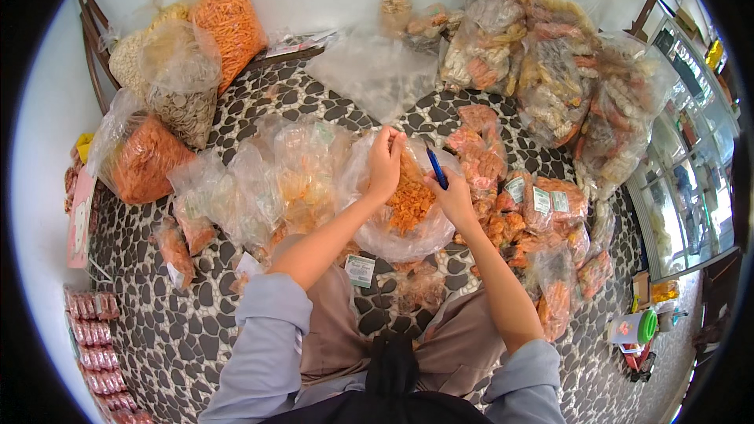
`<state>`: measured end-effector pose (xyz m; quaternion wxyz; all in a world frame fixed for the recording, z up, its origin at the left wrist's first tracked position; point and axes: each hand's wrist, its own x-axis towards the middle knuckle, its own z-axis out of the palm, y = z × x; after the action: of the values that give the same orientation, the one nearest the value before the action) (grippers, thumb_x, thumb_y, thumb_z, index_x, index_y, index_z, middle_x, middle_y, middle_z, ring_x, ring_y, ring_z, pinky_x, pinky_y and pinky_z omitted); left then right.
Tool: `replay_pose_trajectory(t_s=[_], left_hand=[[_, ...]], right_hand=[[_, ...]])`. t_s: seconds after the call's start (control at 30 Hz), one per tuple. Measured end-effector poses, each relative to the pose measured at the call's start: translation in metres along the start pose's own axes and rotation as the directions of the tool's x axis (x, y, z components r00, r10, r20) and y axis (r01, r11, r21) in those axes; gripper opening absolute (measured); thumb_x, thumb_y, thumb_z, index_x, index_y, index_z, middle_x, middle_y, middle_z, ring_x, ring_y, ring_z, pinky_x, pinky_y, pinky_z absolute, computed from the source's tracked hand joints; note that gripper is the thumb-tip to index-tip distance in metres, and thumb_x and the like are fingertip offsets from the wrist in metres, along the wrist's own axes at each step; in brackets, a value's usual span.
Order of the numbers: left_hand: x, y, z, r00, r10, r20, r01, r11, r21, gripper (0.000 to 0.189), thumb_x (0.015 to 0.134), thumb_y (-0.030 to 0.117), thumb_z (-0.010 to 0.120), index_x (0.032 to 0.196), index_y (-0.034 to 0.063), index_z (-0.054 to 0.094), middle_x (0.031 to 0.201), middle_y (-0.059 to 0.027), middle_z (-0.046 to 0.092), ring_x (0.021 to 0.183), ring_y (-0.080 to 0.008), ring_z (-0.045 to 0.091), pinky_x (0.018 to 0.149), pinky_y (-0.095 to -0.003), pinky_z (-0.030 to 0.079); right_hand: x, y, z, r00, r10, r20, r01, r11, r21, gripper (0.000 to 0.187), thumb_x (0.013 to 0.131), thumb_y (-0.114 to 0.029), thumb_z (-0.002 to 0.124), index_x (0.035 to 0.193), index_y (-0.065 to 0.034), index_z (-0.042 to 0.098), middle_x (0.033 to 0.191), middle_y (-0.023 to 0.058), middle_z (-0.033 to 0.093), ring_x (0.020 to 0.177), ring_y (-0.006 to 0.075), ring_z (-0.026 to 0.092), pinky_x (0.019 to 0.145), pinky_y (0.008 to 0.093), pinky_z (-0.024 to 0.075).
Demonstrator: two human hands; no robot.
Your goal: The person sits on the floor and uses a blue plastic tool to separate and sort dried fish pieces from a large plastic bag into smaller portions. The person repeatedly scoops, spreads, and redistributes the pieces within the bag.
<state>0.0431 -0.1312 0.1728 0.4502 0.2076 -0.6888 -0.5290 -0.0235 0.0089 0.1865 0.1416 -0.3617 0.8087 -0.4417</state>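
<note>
In front of my crossed legs lies a large clear plastic bag [386, 241], its mouth spread around a heap of orange snack chips [410, 207]. My left hand [386, 165] is over the bag's left side with its fingers curled together. Whether anything thin is pinched there is hidden. Between the fingers of my right hand [452, 195] is a slim blue pen-like tool [436, 168], its dark tip pointing up and away from me. That hand hovers at the bag's right side. A printed label card [360, 271] lies on the floor near my left knee.
Clear bags [306, 159] with labels crowd the left; filled snack packs [548, 203] lie right. Big snack sacks [227, 29] stand back left, more sacks [489, 29] back right. A glass cabinet [686, 159] borders the right; small packs [94, 333] line the left wall.
</note>
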Motion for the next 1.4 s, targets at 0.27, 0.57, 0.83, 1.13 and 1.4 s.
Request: replay_pose_trajectory(t_s=[0.27, 0.57, 0.83, 1.13, 1.4], left_hand=[[0.005, 0.011, -0.005, 0.926, 0.344, 0.154, -0.374, 0.888, 0.266, 0.012, 0.087, 0.009, 0.052, 0.083, 0.0003, 0.046, 0.075, -0.0128, 0.045, 0.061, -0.0298, 0.046, 0.055, -0.0343, 0.038], [0.008, 0.009, -0.008, 0.902, 0.412, 0.128, -0.431, 0.867, 0.252, 0.011, 0.087, 0.009, 0.053, 0.083, 0.0002, 0.047, 0.074, -0.0119, 0.046, 0.061, -0.028, 0.047, 0.053, -0.0339, 0.038], [0.006, -0.002, -0.01, 0.98, 0.199, 0.0, -0.197, 0.971, 0.133, 0.021, 0.092, 0.019, 0.048, 0.082, 0.0007, 0.046, 0.068, -0.0057, 0.044, 0.057, -0.0132, 0.041, 0.053, -0.027, 0.035], [-0.021, -0.019, 0.014, 0.943, -0.137, 0.304, 0.211, 0.951, -0.225, 0.022, 0.092, 0.024, 0.047, 0.088, 0.0028, 0.044, 0.074, -0.0033, 0.046, 0.064, -0.0121, 0.042, 0.061, -0.0257, 0.038], [-0.033, -0.005, 0.014, 0.969, 0.038, 0.242, -0.107, 0.954, 0.278, 0.034, 0.08, 0.025, 0.063, 0.091, 0.0028, 0.04, 0.084, -0.0085, 0.045, 0.073, -0.019, 0.047, 0.066, -0.0323, 0.04]], right_hand=[[-0.013, -0.016, -0.02, 0.995, -0.085, 0.06, 0.1, 0.94, -0.326, 0.023, 0.093, -0.029, 0.04, 0.098, -0.006, 0.042, 0.064, 0.0232, 0.057, 0.062, 0.0415, 0.056, 0.055, 0.0495, 0.0415], [-0.018, -0.014, -0.008, 0.99, -0.114, 0.078, 0.137, 0.883, -0.45, 0.025, 0.091, -0.029, 0.044, 0.093, -0.0042, 0.05, 0.061, 0.023, 0.056, 0.059, 0.0407, 0.056, 0.052, 0.0477, 0.0439], [-0.012, -0.001, -0.022, 0.992, 0.092, 0.089, -0.083, 0.992, -0.096, 0.033, 0.086, -0.032, 0.051, 0.092, 0.0003, 0.058, 0.075, 0.0208, 0.061, 0.068, 0.0354, 0.059, 0.062, 0.0401, 0.0455], [0.007, 0.003, -0.012, 0.996, 0.073, 0.052, -0.082, 0.972, 0.221, 0.022, 0.079, -0.021, 0.065, 0.086, -0.0017, 0.06, 0.059, 0.0026, 0.053, 0.053, 0.0089, 0.048, 0.05, 0.0253, 0.0378], [0.009, 0.002, -0.02, 0.99, -0.024, -0.14, 0.027, 1.0, 0.016, 0.016, 0.076, -0.014, 0.063, 0.08, 0.0009, 0.058, 0.061, 0.0121, 0.056, 0.054, 0.0215, 0.055, 0.054, 0.0321, 0.0426]])
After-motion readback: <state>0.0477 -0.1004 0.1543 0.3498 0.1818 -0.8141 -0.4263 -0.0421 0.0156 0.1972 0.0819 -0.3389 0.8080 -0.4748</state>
